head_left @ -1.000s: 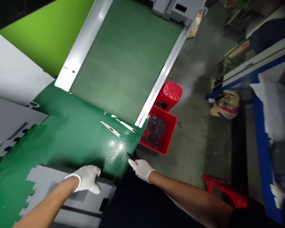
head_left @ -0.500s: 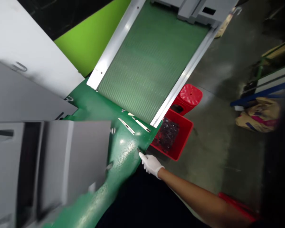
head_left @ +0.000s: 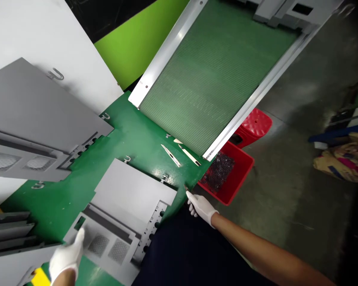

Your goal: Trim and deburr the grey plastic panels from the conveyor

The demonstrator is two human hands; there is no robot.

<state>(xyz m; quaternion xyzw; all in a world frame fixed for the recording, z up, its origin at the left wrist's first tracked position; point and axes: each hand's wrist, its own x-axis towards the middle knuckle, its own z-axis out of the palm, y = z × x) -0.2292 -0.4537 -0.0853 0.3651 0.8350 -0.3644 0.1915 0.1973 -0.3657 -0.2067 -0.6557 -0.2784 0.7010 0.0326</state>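
A grey plastic panel [head_left: 125,198] with two mesh grilles and a rectangular opening lies on the green table [head_left: 137,147] in front of me. My left hand [head_left: 66,256], in a white glove, is at its near left edge, the thumb on top beside the opening and the other fingers mostly hidden. At the table's right edge my right hand [head_left: 200,207], also gloved, is closed around a small thin tool [head_left: 185,188] with a dark tip; most of it is hidden in the fist.
Two slim cutter knives [head_left: 170,155] lie by the green conveyor belt [head_left: 197,87]. Another grey panel [head_left: 47,115] leans at the left, with several stacked panels [head_left: 12,234] below. A red bin [head_left: 241,171] of dark scraps and a red stool [head_left: 256,121] stand right of the table.
The grey panel, blurred and close at the lower left before, now lies lower on the table. My left hand has come into view on it. My right hand still holds the tool; the view has shifted.
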